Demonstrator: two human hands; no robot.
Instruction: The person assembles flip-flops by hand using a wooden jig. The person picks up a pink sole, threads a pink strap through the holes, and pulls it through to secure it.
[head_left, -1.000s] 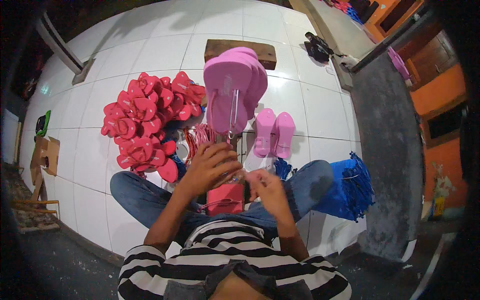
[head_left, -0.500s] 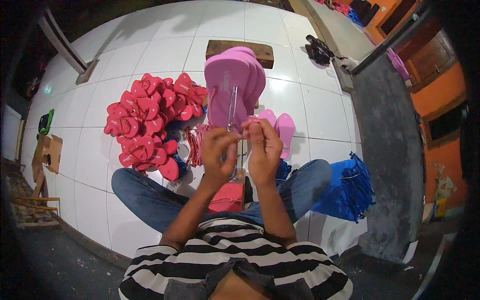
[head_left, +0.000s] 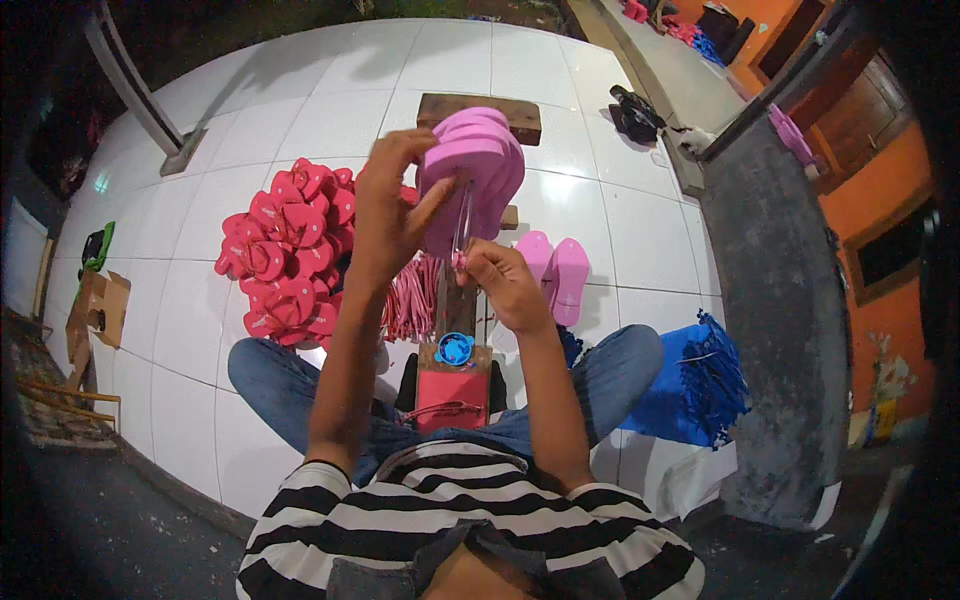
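A stack of pink flip-flop soles (head_left: 475,150) stands ahead of me on a wooden stand. My left hand (head_left: 388,205) grips the top sole at its left side, fingers on the far edge and thumb on the near face. A thin metal rod tool (head_left: 464,215) sticks out of this sole toward me. At the tool's near end, my right hand (head_left: 508,285) is closed in a pinch on a small pink strap (head_left: 459,262). Its fingertips partly hide the strap.
Red flip-flops (head_left: 285,245) are heaped at left, beside a bundle of pink straps (head_left: 408,305). A blue dish (head_left: 455,348) and red pad (head_left: 450,395) sit between my knees. Two pink soles (head_left: 570,275) and a blue bundle (head_left: 685,375) lie right.
My left hand has left the strap and moved up and left onto the sole. My right hand has come slightly down and left, still pinching. The top sole now tilts differently, its upper face foreshortened.
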